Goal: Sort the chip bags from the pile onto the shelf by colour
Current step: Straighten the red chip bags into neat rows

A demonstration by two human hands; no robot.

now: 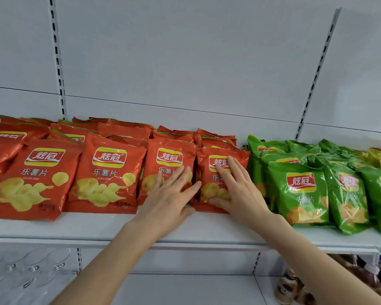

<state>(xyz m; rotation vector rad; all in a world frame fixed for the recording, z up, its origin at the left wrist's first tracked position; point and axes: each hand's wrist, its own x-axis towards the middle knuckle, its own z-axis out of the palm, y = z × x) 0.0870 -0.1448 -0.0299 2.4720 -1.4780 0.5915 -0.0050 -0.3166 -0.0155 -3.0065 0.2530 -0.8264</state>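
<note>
head view: we are pressing left grip [172,194] and right grip [235,190] flat, released, on two red bags [167,157] on the shelf [97,227]; we are judging gentle, even nudging squares them beside green bags [299,190].

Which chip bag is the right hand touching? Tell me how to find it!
On the white shelf, red bags fill the left and green bags the right. Follow the front red row rightward to the last red bag, under the flat right hand. Only it sits next to the green ones.
</note>
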